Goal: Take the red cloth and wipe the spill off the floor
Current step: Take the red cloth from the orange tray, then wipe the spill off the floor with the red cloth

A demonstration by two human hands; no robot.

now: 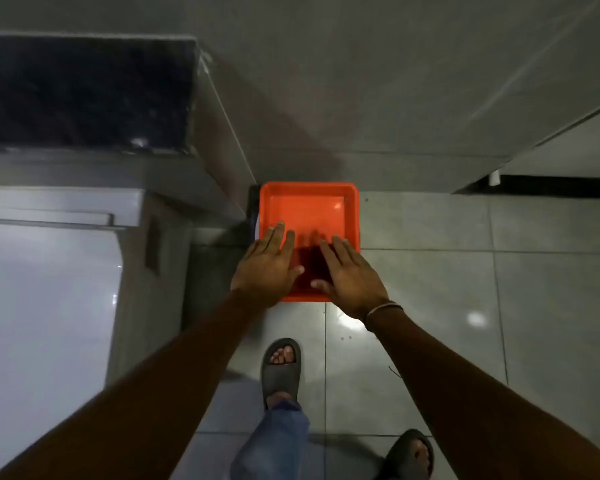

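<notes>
An orange-red square tub [309, 190] stands on the grey tiled floor against the wall. Something dark red [310, 268], maybe the red cloth, lies in the tub's near half between my hands, in shadow and hard to make out. My left hand [269, 263] hovers over the tub's left near edge, fingers spread, palm down. My right hand [349, 275] is over the tub's right near edge, fingers also apart, with a thin band on the wrist. Neither hand holds anything. No spill is plainly visible on the floor.
A dark stone counter [84, 95] with a grey cabinet side sits at upper left, and a white appliance [45, 306] at left. My feet in dark sandals [281, 368] stand on the glossy tiles [430, 306]. A wall and door gap are at upper right.
</notes>
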